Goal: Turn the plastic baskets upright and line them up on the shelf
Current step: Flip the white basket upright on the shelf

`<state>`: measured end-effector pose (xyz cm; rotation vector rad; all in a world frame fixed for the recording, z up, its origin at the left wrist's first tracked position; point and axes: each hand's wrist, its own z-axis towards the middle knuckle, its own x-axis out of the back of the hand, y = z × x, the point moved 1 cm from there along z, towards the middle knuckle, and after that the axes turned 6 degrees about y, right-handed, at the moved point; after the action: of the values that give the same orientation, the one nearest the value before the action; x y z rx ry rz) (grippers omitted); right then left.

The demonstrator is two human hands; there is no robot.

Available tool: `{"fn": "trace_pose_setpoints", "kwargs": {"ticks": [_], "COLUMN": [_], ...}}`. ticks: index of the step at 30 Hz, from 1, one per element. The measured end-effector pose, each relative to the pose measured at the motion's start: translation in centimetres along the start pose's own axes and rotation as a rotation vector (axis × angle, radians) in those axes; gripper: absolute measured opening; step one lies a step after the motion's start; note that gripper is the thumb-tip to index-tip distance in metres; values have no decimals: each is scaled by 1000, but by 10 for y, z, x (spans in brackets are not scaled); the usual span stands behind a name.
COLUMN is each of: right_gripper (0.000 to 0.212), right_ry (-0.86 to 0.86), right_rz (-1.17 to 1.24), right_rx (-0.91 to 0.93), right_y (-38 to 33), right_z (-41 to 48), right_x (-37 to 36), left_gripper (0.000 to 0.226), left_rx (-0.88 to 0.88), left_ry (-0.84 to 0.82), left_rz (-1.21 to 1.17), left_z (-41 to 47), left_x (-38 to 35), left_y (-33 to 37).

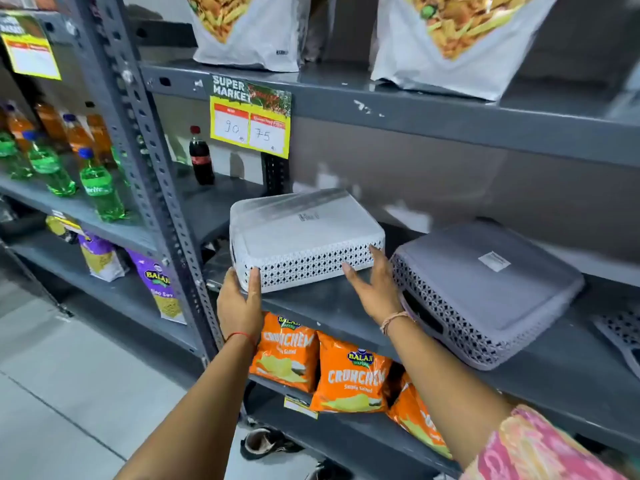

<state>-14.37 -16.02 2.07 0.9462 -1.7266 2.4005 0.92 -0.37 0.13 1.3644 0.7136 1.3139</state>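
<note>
A white plastic basket (pixel 298 233) lies upside down on the grey metal shelf (pixel 322 306), its flat bottom facing up. My left hand (pixel 240 303) holds its near left corner, thumb on the perforated wall. My right hand (pixel 375 289) is open with fingers spread, fingertips touching the basket's near right wall. To the right a lilac-grey basket (pixel 491 292) also lies upside down, tilted a little, a white label on its bottom. The corner of a third perforated basket (pixel 623 330) shows at the right edge.
Large snack bags (pixel 450 39) stand on the shelf above, with a price tag (pixel 251 123) hanging from its edge. Orange chip packets (pixel 349 375) fill the shelf below. A cola bottle (pixel 201 157) stands behind left. Drink bottles (pixel 97 185) fill the neighbouring rack, beyond an upright post (pixel 152 168).
</note>
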Motion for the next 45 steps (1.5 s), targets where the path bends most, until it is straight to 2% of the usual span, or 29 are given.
{"fn": "trace_pose_setpoints", "kwargs": {"ticks": [6,9,13,15,18,21,24,27,32,37,42,45], "right_gripper": [87,92,98,90,51,63,73,65,41,32,30,36], "right_ry": [136,222,353,418,442,456,457,542,706,760,763,676], "right_rz": [43,136,377,435,522,494,301,165,260,598,626,542], "right_rx": [-148,-229,-394,-480,-514,-489,-404,-261,-113,-3,122,118], "right_y": [3,4,6,9,10,4,-10,-27,-55,-74,-67,-49], "right_z": [44,67,99,110,117,117,113,108,106,115,130,131], "right_x": [-20,-26,-36,-39,-42,-45,-43,-33,-16,5,20,14], "left_gripper": [71,62,48,44,39,41,47,53,40,29,49,47], "left_rx": [49,3,-12,-19,-31,-16,13,10,-11,-106,-135,-128], "left_ry": [7,21,60,73,106,178,267,350,420,447,323,169], "left_rz": [-7,25,50,44,-5,-59,-116,-210,-401,-501,-512,-552], "left_z": [36,47,54,56,61,66,77,96,114,132,156,164], "left_x": [-25,-35,-44,-46,-48,-49,-42,-32,-21,-15,-17,-23], "left_y": [-20,-24,-29,-29,-26,-19,-8,6,37,63,68,56]}}
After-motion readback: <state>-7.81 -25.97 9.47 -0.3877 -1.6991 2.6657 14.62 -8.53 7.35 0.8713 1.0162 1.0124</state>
